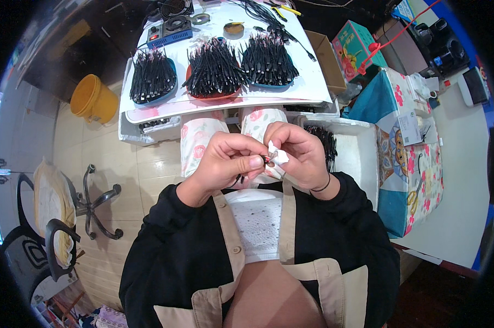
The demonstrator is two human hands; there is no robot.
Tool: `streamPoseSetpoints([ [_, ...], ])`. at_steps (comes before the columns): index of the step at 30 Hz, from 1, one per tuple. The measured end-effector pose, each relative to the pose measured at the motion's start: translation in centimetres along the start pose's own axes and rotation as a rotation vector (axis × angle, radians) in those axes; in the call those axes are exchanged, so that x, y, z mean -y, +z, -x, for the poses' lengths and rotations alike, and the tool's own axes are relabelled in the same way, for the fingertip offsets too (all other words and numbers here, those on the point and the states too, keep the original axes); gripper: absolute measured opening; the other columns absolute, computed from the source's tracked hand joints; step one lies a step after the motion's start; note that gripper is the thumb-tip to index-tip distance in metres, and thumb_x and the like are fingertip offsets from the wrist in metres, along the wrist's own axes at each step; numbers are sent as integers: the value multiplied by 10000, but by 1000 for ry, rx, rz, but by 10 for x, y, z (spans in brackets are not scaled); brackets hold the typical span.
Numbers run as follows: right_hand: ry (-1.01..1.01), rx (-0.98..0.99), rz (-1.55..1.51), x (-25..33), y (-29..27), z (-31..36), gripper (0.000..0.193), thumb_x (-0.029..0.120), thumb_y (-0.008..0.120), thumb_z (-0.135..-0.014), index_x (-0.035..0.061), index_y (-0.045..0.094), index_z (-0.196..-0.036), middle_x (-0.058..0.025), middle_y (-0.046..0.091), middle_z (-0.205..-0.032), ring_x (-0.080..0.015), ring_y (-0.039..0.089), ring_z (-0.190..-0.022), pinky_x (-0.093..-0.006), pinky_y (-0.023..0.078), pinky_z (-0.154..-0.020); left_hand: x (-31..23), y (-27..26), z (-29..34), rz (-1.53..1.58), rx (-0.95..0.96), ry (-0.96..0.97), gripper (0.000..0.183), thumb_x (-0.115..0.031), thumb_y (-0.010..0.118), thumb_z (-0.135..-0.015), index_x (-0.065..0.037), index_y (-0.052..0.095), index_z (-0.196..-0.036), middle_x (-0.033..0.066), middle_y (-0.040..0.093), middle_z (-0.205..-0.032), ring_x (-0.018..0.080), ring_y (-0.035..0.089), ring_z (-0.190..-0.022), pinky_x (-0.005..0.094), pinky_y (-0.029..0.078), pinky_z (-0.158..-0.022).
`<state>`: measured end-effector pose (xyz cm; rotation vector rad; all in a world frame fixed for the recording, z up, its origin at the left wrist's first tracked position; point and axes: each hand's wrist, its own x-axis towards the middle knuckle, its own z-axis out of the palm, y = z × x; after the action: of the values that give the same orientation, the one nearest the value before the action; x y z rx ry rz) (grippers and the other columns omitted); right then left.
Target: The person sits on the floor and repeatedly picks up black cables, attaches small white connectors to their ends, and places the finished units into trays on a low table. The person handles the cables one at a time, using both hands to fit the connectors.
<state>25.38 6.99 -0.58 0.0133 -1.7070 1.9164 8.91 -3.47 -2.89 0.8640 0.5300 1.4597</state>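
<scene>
Above my lap, my left hand [225, 161] pinches a thin black cable [266, 159] between thumb and fingers; reddish wire ends show at its tip. A short dark piece of cable pokes out beneath that hand. Close against it on the right, my right hand [301, 156] is closed on a crumpled white tissue [279, 157], which touches or nearly touches the wire ends. The fingertips partly hide where they meet. On the table ahead stand a blue tray of black cables [153, 76], a red tray of cables [214, 68] and another blue tray of cables [268, 60].
The white table [309, 90] carries a blue soldering station [170, 37], a round tin [234, 30] and yellow-handled pliers [279, 12]. Foam boxes [356, 158] with more cables sit below. A yellow bucket [94, 99] and a chair [55, 218] are left; a cloth-covered box [386, 164] is right.
</scene>
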Motion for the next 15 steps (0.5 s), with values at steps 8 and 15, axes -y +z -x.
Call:
streamPoseSetpoints([
  [8,-194,44,347,-2,-28,-7,161,52,644,-848,-21,624,-989,-99,602,-976,-171,549,-847,-291,445,-756,-13,0,-1,-210,-124,-45,168,-16,669,-869,37,695,-1026,63,680,-826,67,588,-689,199,467,-609],
  [15,-106,-76,229,-14,-20,-20,190,158,636,-911,2,542,-857,-81,556,-845,-168,505,-758,-280,413,-692,-20,-1,-19,-181,-173,-109,178,1,649,-867,72,671,-1029,95,673,-810,82,546,-597,211,432,-533],
])
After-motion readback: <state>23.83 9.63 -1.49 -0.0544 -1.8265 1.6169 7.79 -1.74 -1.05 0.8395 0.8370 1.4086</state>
